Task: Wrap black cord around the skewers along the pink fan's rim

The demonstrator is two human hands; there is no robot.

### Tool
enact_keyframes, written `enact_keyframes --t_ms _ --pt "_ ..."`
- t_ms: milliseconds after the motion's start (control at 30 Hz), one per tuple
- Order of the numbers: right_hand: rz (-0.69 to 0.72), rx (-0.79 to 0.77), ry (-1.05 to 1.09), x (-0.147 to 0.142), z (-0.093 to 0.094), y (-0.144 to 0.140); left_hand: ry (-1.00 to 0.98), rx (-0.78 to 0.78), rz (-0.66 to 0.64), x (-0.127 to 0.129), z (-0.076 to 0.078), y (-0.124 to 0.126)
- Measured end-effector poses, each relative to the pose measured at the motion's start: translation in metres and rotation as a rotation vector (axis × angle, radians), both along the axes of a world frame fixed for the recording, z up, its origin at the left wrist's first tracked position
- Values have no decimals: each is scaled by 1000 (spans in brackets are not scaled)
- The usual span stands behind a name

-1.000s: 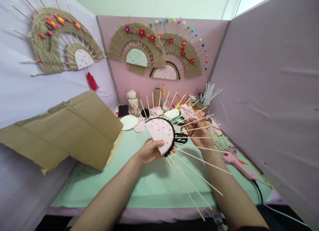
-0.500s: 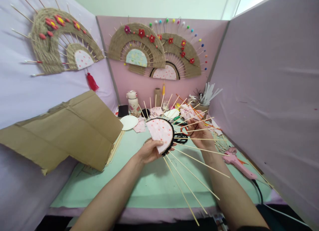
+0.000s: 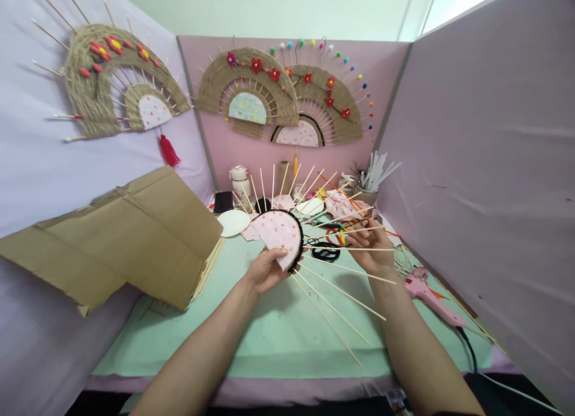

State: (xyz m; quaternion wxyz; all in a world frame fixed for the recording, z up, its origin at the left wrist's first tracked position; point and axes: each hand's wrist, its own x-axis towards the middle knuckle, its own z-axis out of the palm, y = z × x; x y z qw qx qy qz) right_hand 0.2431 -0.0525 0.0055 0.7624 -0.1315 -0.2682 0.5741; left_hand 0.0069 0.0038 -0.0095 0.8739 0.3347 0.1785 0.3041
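My left hand [image 3: 268, 269] grips the lower end of a half-round fan piece [image 3: 279, 230], thumb on its pink-dotted white cloth face. Black cord [image 3: 301, 239] edges the curve, and several thin wooden sticks [image 3: 344, 262] fan out from it, up and to the right. My right hand [image 3: 372, 243] is raised behind the stick ends on the right, fingers pinched on a thin black cord [image 3: 357, 222]. Partly behind the sticks, a looped bundle of black cord [image 3: 326, 252] lies between the fan piece and that hand.
A pink glue gun [image 3: 433, 299] with its cable lies at right, near loose sticks [image 3: 404, 260]. Folded cardboard [image 3: 135, 230] leans at left beside a white oval disc [image 3: 233, 223]. A bottle [image 3: 240, 182] and a pot of pale strips [image 3: 377, 173] stand behind. Finished fans [image 3: 251, 75] hang on the partitions.
My left hand has moved the fan piece a little left, tilting it. My right hand has moved right, away from the fan piece, and the black bundle now shows below the cord.
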Motion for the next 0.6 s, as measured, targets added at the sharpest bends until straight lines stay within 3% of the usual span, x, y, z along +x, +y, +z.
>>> enact_keyframes --t_ms 367,600 --pt "-101 101 -194 2 6 -10 4 16 101 3 0 4" --pt "-134 141 -139 14 7 -14 73 34 130 4 1 2"
